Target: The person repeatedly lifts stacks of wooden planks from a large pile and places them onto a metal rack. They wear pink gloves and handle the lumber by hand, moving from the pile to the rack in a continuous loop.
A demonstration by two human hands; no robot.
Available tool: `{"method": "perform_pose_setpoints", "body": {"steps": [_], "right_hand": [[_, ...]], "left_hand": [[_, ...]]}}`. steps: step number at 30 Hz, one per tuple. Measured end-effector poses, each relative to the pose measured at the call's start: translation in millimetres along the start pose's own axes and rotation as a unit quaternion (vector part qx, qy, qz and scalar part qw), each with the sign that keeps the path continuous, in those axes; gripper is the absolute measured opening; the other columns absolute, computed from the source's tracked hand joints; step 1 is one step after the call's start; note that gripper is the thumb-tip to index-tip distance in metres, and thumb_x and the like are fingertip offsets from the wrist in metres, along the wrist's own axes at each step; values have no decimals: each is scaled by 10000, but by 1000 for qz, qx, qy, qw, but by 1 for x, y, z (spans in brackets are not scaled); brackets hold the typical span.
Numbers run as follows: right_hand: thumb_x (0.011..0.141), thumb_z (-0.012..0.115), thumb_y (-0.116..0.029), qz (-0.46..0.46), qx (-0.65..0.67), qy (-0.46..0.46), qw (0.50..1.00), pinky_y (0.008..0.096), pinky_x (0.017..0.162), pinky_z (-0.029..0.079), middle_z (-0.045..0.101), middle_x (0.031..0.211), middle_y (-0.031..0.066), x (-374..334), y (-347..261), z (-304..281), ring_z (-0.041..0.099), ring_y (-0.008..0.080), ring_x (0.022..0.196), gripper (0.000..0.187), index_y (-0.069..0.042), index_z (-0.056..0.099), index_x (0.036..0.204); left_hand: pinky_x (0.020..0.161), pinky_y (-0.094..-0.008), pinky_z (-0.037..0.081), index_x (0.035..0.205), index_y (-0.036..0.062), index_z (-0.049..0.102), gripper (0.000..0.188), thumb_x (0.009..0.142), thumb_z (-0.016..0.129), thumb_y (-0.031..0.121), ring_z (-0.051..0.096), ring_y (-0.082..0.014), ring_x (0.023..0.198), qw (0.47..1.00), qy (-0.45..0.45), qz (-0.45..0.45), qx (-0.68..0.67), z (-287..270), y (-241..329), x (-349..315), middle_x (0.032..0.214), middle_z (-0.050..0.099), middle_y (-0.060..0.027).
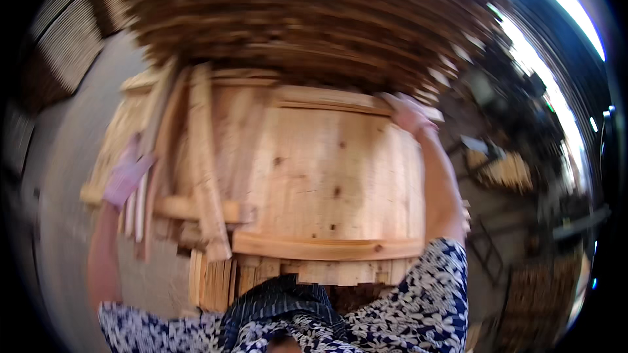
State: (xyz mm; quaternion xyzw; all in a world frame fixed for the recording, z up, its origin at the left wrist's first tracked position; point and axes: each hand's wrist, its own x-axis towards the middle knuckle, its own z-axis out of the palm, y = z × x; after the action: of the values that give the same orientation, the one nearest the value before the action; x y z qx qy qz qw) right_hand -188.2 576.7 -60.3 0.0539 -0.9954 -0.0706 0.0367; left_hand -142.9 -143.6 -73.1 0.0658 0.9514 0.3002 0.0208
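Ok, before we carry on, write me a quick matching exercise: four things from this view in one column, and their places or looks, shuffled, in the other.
Things
1. Left hand
2. Right hand
3. Panel
4. Wood stack

Places or looks
A. Brown layers across the top of the picture
B. At the loose strips, on the left
C. Pale, with dark knots, between the hands
D. At the far right corner of the panel

Pairs: 1-B, 2-D, 3-C, 4-A
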Motion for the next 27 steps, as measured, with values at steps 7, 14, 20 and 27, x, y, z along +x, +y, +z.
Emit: {"method": "perform_pose_setpoints", "body": {"steps": [7,14,20,27], "right_hand": [[853,621,-188,-5,-22,-13,1000,546,930,504,617,1240,241,-14,19,-1,603,441,1121,745,-257,411,1564],[842,698,-181,-42,-103,-56,992,518,997,496,548,1354,199,-1,8,-10,572,443,1209,883,-321,276,1605],[855,675,-199,-13,-129,-142,981,537,1012,504,530,1356,240,6,7,-23,589,464,1195,931,-264,171,1636],[854,691,-119,-326,226,60,916,464,1055,459,613,1289,245,1,-237,-80,571,413,1200,641,-110,509,1469]], "left_hand": [[1136,-424,421,1545,45,366,735,919,641,316,510,-390,1363,995,11,-67,74,-8,55,8,1483,502,-263],[1155,-409,410,1558,47,355,791,872,701,238,481,-379,1401,990,13,-140,-16,-6,33,3,1568,428,-227],[1148,-408,411,1550,50,366,788,869,691,278,504,-362,1385,994,14,-111,17,2,38,14,1505,508,-234],[1145,-428,417,1563,105,370,748,891,651,277,532,-363,1363,984,-29,-164,57,-10,35,11,1511,520,-197]]}}
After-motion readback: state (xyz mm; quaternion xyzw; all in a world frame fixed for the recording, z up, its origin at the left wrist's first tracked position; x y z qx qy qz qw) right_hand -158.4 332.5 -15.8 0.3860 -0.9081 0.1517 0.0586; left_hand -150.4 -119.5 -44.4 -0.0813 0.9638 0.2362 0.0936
